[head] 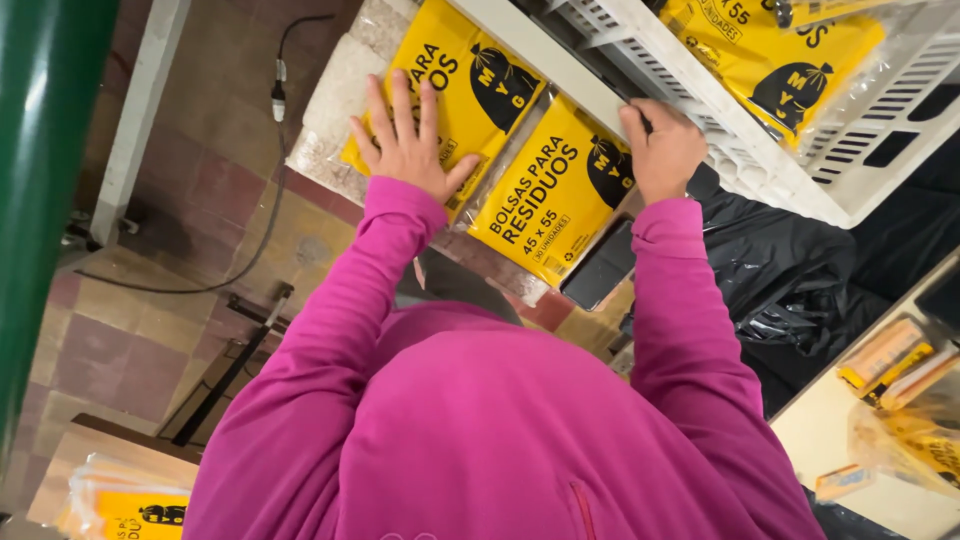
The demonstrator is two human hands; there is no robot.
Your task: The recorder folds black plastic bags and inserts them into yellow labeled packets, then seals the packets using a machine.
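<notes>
Plainly, your left hand (408, 140) lay flat with its fingers spread on a yellow packet (470, 90) of bags, pressing on its clear wrapper and grasping nothing. That packet rested on a pale work surface (335, 105), and its lower corner sat just under your palm. Just beside it, toward your right, lay a second yellow packet (555, 190), tilted the same way and touching or nearly touching the first along one long edge.

Your right hand (662, 150) was curled, its fingers bent over the rim of a white slotted crate (760, 165) right above the second packet's upper corner. Whether those fingers pinched the packet's wrapper or only the crate edge I could not tell. Inside the crate lay another yellow packet (775, 60) in clear wrap.

A dark phone (600, 268) lay by the second packet's lower edge, near your right sleeve. Black plastic sheeting (790, 280) was bunched beneath the crate. Further to your right, more wrapped packets (890, 360) sat on a light tabletop, and a stack of yellow packets (130, 505) showed low on your left. A green post (40, 150) stood at the left edge, and a cable (265, 200) trailed over the tiled floor.
</notes>
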